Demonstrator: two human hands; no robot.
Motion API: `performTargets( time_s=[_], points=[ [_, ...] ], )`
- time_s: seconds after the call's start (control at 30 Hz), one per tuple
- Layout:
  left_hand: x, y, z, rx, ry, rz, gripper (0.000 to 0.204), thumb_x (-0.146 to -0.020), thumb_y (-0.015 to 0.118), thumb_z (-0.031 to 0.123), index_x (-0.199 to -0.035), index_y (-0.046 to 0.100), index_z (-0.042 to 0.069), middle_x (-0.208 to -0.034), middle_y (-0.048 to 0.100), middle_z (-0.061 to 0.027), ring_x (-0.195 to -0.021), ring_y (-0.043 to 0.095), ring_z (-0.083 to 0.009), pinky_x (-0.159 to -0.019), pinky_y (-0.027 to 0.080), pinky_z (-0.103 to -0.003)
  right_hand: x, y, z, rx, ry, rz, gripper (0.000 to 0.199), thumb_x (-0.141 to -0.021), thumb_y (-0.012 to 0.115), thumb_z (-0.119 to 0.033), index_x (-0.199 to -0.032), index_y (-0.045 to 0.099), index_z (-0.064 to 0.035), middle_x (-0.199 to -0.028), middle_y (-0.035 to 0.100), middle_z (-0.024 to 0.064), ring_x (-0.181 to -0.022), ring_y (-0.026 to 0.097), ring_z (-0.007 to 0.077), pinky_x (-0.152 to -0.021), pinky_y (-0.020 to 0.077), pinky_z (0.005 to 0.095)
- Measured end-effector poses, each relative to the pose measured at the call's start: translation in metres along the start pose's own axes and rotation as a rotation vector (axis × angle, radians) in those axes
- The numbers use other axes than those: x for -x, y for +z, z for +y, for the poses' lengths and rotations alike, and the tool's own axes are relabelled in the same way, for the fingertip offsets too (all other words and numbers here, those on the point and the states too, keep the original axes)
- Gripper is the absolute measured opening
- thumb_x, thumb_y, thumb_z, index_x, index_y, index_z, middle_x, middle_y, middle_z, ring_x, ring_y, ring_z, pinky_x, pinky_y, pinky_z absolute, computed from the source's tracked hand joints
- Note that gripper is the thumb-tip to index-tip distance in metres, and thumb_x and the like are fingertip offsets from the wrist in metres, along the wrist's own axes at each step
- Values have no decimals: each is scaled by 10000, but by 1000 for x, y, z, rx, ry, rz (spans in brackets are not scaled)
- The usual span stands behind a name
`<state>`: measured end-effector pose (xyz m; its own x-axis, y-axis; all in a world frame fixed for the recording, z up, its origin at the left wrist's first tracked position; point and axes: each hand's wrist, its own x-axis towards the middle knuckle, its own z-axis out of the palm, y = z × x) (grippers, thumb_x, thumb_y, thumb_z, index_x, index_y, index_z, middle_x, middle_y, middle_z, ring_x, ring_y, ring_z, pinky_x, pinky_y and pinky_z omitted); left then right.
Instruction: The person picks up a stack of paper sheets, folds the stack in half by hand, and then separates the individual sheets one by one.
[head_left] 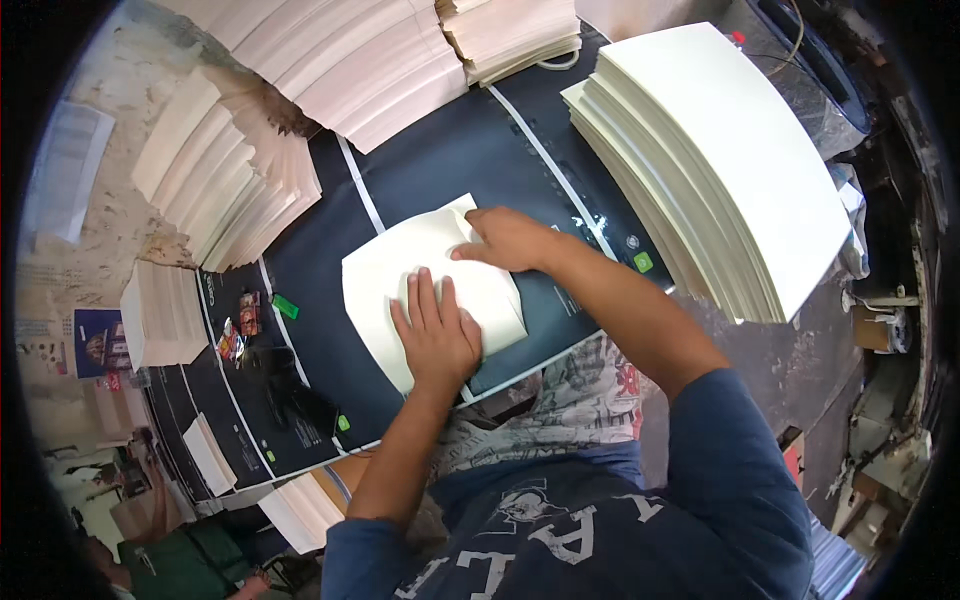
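A cream sheet of paper (385,275) lies on the dark tabletop in front of me, its right side bent over toward the middle. My left hand (440,338) rests flat on the sheet's lower part, fingers spread. At the upper right edge, my right hand (512,240) grips the turned-over paper, thumb and forefinger curled against it. Its other fingers are tucked under and partly hidden. Whether the paper is one layer or several I cannot tell.
Tall stacks of large white sheets (720,150) stand to the right. Paper stacks (350,70) line the back, with more (235,165) at the left. A small green object (285,306) and shiny wrappers (232,340) lie left. Another person in green (190,560) is at lower left.
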<state>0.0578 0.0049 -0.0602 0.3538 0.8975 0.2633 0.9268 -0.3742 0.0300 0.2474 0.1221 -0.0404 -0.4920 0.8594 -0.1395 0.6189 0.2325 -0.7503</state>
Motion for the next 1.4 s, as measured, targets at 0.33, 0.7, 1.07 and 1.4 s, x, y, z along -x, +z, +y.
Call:
performTargets(
  time_s=[0.33,0.7,1.07,1.4],
  points=[
    [13,9,1,34,44,130,491,-922,440,308,-1326,467,29,-1445,354,-294,-1360,329,-442,-1104,172,-610,12,-19,-14,-407,183,-157,474,-788,745,-331,-1077,668,37,-1011,697,194,-946,672,297,-839,500,365],
    [-14,-4,0,-48,2,-176,610,-889,499,328,-1434,410,69,-1556,201,-242,-1429,235,-396,-1135,144,-592,37,40,-45,616,-270,603,539,-852,625,-379,-1285,546,-68,-1306,534,138,-1246,467,287,-1047,326,461],
    [-1,13,-11,-45,-10,-263,620,-933,476,390,-1471,355,108,-1545,273,-194,-1447,227,-350,-1139,149,-587,43,99,-49,80,-506,420,746,-842,609,-567,-1325,496,-10,-1384,486,165,-1318,432,318,-1102,332,412],
    [25,8,-66,62,62,-93,577,-891,554,345,-1421,443,147,-1539,332,-123,-1430,291,-279,-1116,217,-586,42,106,-62,257,-383,205,610,-779,664,-446,-1219,535,-43,-1370,466,194,-1320,407,376,-1096,268,540]
  ],
)
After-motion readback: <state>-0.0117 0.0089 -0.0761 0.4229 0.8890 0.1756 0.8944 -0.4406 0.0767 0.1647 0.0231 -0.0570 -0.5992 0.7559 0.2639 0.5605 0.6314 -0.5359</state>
